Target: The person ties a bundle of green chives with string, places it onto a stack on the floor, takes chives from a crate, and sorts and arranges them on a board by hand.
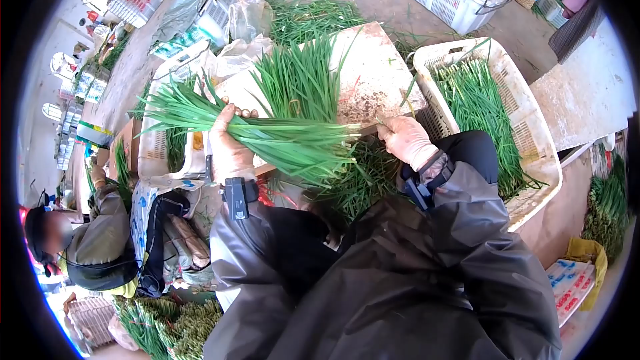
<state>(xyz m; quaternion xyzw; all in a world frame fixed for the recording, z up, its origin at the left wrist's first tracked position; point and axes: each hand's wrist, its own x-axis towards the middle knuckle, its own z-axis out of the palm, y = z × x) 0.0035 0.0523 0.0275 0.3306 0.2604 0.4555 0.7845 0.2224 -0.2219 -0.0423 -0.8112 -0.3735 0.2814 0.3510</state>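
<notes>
Loose green bunch (280,137), pale-ended, gripped in left hand (231,141) above near edge of surface (377,87); right hand (408,141), fingers curled, between bunch tips and crate (539,140)

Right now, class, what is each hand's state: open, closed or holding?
Left hand: closed around a bunch of long green leaves.
Right hand: curled closed near the stem ends; anything pinched cannot be told.
</notes>
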